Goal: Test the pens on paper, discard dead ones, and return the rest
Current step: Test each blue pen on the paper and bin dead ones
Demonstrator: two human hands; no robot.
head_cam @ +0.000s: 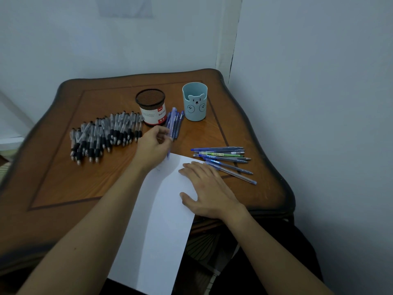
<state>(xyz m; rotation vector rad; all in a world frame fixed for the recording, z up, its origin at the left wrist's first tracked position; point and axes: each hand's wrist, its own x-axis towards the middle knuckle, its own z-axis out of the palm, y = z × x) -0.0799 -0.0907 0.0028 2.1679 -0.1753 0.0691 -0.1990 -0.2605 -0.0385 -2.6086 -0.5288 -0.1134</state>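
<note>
Left hand (155,145): fingers (163,135) curled round a blue pen (168,156), tip at the paper's (163,220) far corner, likely for a test stroke. Right hand (208,188): flat, spread, steadying the sheet on the worktop (63,177). Beyond: black pens (102,135), mesh holder (151,107).

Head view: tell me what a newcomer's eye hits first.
The big heap of black-and-clear pens on the left of the table draws the eye first, then the white sheet running off the near edge. Over the sheet's far corner the left grip pinches a blue pen, while the right grip lies flat on the sheet.
</note>
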